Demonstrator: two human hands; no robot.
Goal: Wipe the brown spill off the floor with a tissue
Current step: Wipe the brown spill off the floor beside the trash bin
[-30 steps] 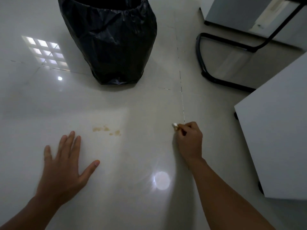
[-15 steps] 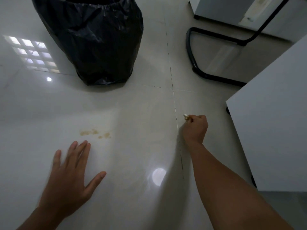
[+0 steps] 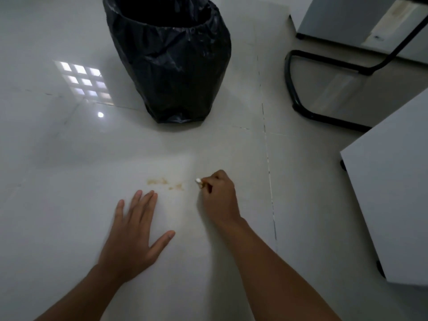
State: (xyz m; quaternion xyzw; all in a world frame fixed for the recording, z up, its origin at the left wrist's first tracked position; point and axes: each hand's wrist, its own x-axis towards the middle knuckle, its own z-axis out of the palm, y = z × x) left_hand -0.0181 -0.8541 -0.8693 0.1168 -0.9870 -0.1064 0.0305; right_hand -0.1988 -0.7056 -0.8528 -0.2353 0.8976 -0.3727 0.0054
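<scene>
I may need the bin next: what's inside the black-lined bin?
Only the black liner shows, gathered over the rim of the bin. The interior is dark and its bottom is hidden, so the contents cannot be told. The right hand holds the tissue.

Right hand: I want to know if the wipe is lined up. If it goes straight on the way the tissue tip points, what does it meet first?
Most likely the brown spill. The right hand pinches the tissue pointing left, nothing lying between.
</scene>
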